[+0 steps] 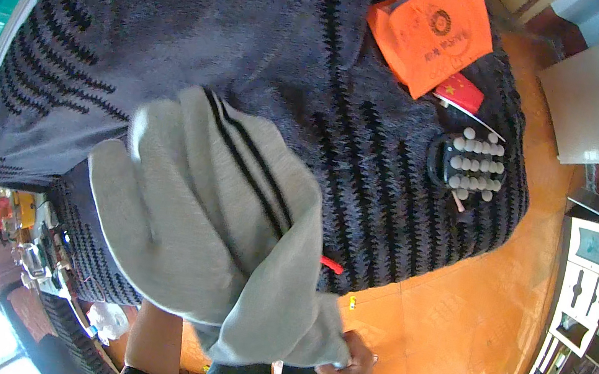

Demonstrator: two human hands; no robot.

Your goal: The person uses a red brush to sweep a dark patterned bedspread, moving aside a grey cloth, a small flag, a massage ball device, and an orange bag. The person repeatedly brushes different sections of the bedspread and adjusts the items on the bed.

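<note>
A light grey fabric garment (202, 213) with two black stripes hangs spread out before me, partly folded over itself. My right hand (353, 369) grips its lower right corner, with the cloth bunched at my fingers. My left forearm (156, 337) rises behind the garment's lower left side. The cloth hides my left hand, so its hold does not show. Beneath and beyond the garment lies a dark grey plush blanket (195, 26) with black zigzag stripes, covering a bed-like surface.
On the blanket lie an orange bag (435, 39) with printing, a small red flag (462, 92), a black item with pale round knobs (474, 164) and a red strip (331, 265). An orange tiled floor (424, 322) and a white cabinet (584, 282) are to the right.
</note>
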